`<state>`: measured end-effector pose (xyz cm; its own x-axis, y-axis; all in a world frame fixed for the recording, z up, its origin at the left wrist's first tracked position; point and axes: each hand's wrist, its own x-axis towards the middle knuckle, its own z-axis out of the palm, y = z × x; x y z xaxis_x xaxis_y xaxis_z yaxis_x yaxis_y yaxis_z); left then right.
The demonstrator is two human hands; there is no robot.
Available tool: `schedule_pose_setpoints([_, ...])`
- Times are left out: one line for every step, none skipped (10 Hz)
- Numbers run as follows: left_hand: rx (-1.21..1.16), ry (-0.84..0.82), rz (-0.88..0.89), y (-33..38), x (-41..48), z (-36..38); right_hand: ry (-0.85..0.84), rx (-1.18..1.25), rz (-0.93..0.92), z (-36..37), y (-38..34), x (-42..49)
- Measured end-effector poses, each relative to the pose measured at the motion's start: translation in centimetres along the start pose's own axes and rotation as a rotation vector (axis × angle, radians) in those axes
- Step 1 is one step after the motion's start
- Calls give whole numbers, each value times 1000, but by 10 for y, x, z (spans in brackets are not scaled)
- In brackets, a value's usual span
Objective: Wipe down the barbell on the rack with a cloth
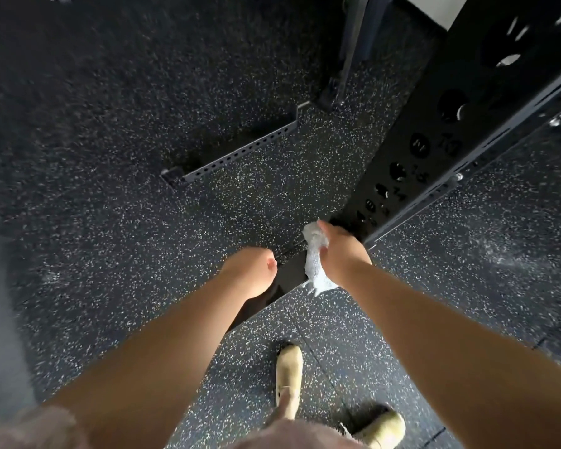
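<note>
Closest to you, below the grip and back toward your body, are your pale shoes (289, 380), one ahead of the other on the speckled floor (110, 222). You are leaning out over them, so you could tip forward if you reach too far. Your right hand (340, 254) is curled tight around the white cloth (316, 264), and a loose tail of cloth hangs down below the fist. That tail could slip out or catch on something if you squeeze too softly. Just left of the grip is your left hand (251, 270). Its fingers are curled under, and I cannot tell if they hold anything. Between the two hands, lower down, a flat black strip (285, 277) lies on the floor. Right behind the grip stands the black rack post (434, 150), full of holes. The cloth hand is touching it or very close; I cannot tell which. You could bump your knuckles on its hard edge, or snag the cloth on a hole or on the shiny bolt (457, 177) at its side. The barbell is not in view at all, so the big risk, I think, is that you rub the post and miss the bar. Farther out, up and left of the grip, a grey rail with holes (237, 153) lies on the floor, and you could trip on it.
</note>
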<state>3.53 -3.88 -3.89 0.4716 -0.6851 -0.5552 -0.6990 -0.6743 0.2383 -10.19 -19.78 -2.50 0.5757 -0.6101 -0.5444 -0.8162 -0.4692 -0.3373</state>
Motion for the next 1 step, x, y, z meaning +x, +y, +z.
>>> schedule_pose_setpoints([0,-9,-5,5,5,5,-9,13,-4,3,8,-5])
